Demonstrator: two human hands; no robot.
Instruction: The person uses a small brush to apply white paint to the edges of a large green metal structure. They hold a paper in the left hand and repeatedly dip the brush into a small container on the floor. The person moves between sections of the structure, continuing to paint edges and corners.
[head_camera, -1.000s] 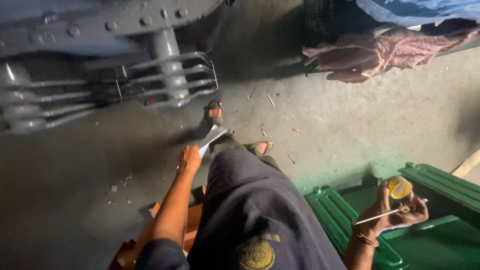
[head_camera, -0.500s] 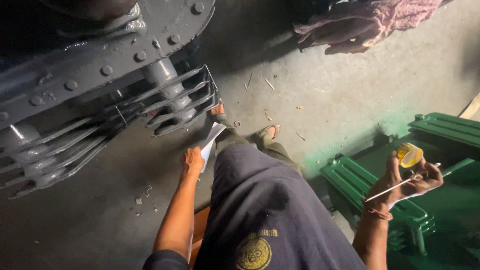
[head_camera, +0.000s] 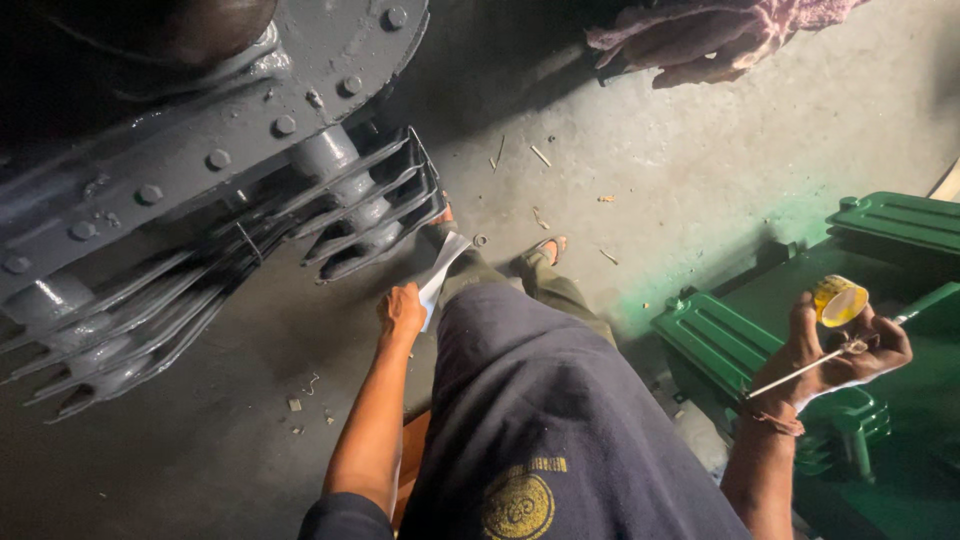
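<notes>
While the left hand (head_camera: 402, 310) pinches a folded white paper (head_camera: 440, 275) down beside the knee, just short of the grey finned machine (head_camera: 370, 215), the right hand (head_camera: 840, 350) is closed around a small yellow cup (head_camera: 838, 300) and a thin brush (head_camera: 800, 368) over the green metal casing (head_camera: 720, 335). The cup sits tilted (its contents are not visible), so whatever it holds could spill onto the casing, and the loosely held paper may slip to the dusty concrete floor (head_camera: 700, 180).

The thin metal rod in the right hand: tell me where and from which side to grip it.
Grip the thin metal rod on its bare length sticking out down-left of the right hand, coming from the left. Its other end is pinched among the fingers beside the small yellow cup, so only that slanted free part is open to take.
</notes>
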